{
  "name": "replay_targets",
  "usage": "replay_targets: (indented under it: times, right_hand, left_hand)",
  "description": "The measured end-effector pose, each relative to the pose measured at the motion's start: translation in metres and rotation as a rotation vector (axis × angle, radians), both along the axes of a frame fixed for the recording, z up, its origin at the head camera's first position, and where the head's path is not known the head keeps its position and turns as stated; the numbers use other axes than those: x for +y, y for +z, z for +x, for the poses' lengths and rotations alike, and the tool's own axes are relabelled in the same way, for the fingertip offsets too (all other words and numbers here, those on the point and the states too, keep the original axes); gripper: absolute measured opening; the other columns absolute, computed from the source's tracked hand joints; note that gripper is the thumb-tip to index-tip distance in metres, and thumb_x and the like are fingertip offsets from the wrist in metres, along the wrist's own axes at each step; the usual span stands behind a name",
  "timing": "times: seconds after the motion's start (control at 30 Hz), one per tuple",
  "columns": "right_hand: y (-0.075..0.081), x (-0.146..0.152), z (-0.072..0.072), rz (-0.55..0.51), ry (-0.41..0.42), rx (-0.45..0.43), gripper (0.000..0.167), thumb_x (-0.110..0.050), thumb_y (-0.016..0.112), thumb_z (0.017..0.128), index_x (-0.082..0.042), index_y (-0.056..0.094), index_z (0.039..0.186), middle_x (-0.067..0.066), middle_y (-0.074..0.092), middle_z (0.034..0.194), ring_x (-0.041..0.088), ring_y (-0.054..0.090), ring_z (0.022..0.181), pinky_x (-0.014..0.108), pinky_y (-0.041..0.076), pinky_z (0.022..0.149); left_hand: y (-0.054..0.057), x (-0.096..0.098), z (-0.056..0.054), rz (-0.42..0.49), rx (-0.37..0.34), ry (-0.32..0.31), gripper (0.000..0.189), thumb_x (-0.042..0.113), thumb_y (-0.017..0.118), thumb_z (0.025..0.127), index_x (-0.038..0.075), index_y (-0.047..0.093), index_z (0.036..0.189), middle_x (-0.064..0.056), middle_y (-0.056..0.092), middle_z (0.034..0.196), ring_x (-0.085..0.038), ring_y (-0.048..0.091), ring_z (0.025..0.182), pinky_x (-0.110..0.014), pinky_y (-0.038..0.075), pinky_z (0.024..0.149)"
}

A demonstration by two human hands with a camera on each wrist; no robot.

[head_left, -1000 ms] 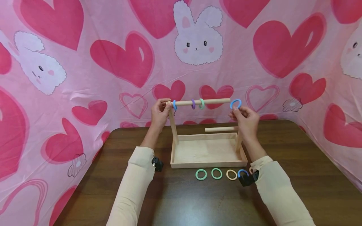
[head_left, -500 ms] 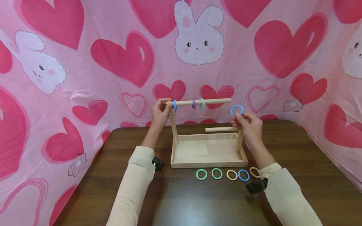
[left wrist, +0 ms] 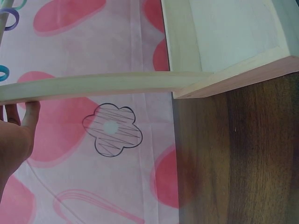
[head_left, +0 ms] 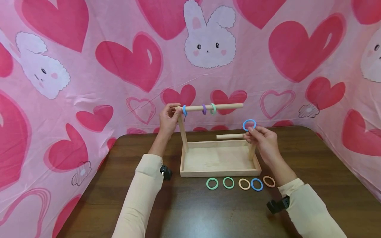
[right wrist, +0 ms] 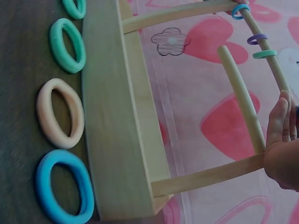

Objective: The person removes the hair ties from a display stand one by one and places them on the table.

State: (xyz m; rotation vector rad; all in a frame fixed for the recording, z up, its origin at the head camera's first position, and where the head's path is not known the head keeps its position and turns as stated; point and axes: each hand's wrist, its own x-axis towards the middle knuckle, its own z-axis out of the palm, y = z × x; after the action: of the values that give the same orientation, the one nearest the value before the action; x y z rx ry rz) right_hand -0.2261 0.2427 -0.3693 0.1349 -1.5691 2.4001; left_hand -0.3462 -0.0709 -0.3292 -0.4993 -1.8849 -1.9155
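Note:
My left hand grips the top of the left post of a wooden stand, thumb in front. From that post an upper rod extends right, carrying a light blue ring, a purple ring and a mint green ring. Between thumb and fingers, my right hand pinches another blue ring, just above the lower rod near its right end. That hand partly hides the right post. The held ring is barely visible in the right wrist view.
The stand's shallow wooden tray sits on a dark wooden table. Along its front lie two green rings, a pale yellow ring, a blue ring and a tan ring. A pink heart-print cloth hangs behind.
My right hand has lowered the blue ring from beside the upper rod's free end to just above the lower rod. My left hand stays on the post.

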Motion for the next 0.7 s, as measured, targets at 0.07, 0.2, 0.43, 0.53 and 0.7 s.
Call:
replay_targets:
  times: [0.07, 0.2, 0.43, 0.53, 0.7]
  right_hand:
    - [-0.002, 0.003, 0.003, 0.008, 0.033, -0.023, 0.025, -0.003, 0.059, 0.101, -0.014, 0.074, 0.084, -0.003, 0.076, 0.072, 0.005, 0.074, 0.065, 0.017, 0.060, 0.065]
    - [-0.008, 0.009, 0.008, 0.043, 0.074, -0.078, 0.025, -0.005, 0.059, 0.101, -0.016, 0.074, 0.085, -0.005, 0.076, 0.075, 0.004, 0.073, 0.066, 0.017, 0.060, 0.067]
    - [-0.019, 0.023, 0.016, 0.091, 0.134, -0.148, 0.029, -0.006, 0.056, 0.103, -0.019, 0.075, 0.086, -0.007, 0.075, 0.076, 0.003, 0.073, 0.069, 0.018, 0.060, 0.068]
    - [-0.024, 0.031, 0.020, 0.105, 0.185, -0.168, 0.030, -0.005, 0.054, 0.104, -0.018, 0.075, 0.087, -0.007, 0.075, 0.077, 0.003, 0.073, 0.070, 0.017, 0.059, 0.068]
    - [-0.030, 0.042, 0.025, 0.085, 0.289, -0.193, 0.031, -0.003, 0.051, 0.104, -0.016, 0.074, 0.088, -0.004, 0.076, 0.078, 0.004, 0.072, 0.072, 0.018, 0.060, 0.069]
  left_hand:
    - [0.000, 0.000, 0.000, -0.005, -0.004, 0.001, 0.022, 0.000, 0.064, 0.097, -0.010, 0.062, 0.116, 0.015, 0.063, 0.084, -0.001, 0.061, 0.077, -0.016, 0.053, 0.066]
    - [0.000, 0.000, 0.001, -0.011, -0.007, 0.005, 0.022, 0.001, 0.065, 0.096, -0.009, 0.063, 0.117, 0.014, 0.063, 0.084, -0.002, 0.062, 0.077, -0.016, 0.054, 0.066]
    - [0.000, 0.000, 0.001, -0.010, -0.013, 0.007, 0.023, 0.001, 0.066, 0.096, -0.009, 0.062, 0.116, 0.014, 0.063, 0.083, -0.001, 0.062, 0.076, -0.016, 0.052, 0.064]
    - [0.000, 0.000, 0.001, -0.004, -0.010, 0.003, 0.023, 0.001, 0.066, 0.096, -0.010, 0.062, 0.116, 0.013, 0.063, 0.083, -0.001, 0.062, 0.076, -0.016, 0.052, 0.063]
    - [0.000, 0.000, 0.000, -0.007, -0.008, 0.007, 0.022, 0.001, 0.065, 0.096, -0.009, 0.063, 0.116, 0.013, 0.063, 0.083, -0.002, 0.062, 0.076, -0.016, 0.052, 0.063]
